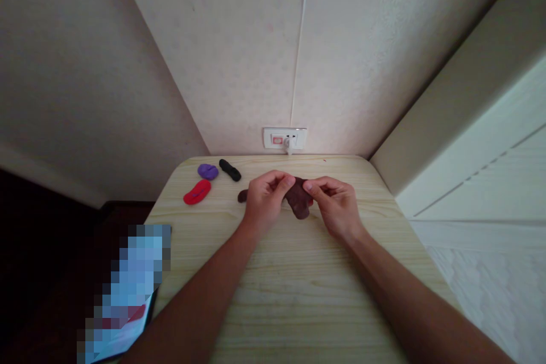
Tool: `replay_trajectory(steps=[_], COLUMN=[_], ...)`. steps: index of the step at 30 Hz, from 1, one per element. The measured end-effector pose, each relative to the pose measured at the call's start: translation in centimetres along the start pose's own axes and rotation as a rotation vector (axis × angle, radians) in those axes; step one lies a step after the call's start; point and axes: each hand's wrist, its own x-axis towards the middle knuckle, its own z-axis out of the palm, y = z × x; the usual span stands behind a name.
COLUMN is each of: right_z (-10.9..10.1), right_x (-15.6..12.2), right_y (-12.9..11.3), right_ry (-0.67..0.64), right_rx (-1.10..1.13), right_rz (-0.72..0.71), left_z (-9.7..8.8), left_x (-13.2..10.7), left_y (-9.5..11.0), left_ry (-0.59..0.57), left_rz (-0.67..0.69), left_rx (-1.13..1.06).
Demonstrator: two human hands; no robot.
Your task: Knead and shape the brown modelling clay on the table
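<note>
My left hand (265, 200) and my right hand (335, 205) both pinch a flat dark brown piece of clay (299, 200) just above the light wooden table (294, 284). Fingers and thumbs of both hands are closed on its upper edge, left hand on the left side, right hand on the right. A small lump of the same brown clay (243, 195) lies on the table beside my left hand.
At the table's far left lie a red clay piece (197, 191), a purple clay piece (207, 170) and a black clay roll (230, 170). A wall socket (285, 138) with a plug sits behind the table. A blurred object (128, 290) overhangs the left edge.
</note>
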Motion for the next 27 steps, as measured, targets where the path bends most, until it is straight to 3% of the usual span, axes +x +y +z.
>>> replay_trajectory(steps=[5,10,15,18,21,24,27], right_z=[0.0,0.8,1.0,0.5,0.2,0.1,0.0], right_x=[-0.1,-0.8,-1.2,-1.1,-0.9,-0.6,-0.3], right_y=[-0.5,-0.8,-0.3,0.2,0.3,0.1,-0.2], right_ry=[-0.033,-0.169,-0.177,-0.219,-0.257,-0.218,-0.121], right_rx=[-0.063,-0.029,-0.102,-0.107,-0.097,-0.121,-0.146], right_rz=[-0.030,0.045,0.066,0.072,0.068,0.069,0.034], left_z=[-0.1,0.1,0.0,-0.1,-0.1,-0.2,-0.2], left_x=[0.1,-0.4,-0.5,-0.3,0.0,0.4,0.4], left_y=[-0.8,-0.4,-0.3,-0.4,-0.4,-0.5,-0.8], left_ry=[-0.032,-0.068,-0.091,-0.060,0.053,0.123,0.087], left_rz=[-0.013,-0.062,-0.069,-0.064,0.048,0.105,0.047], left_rx=[-0.028,0.020,0.070,0.069,0.088,0.069,-0.016])
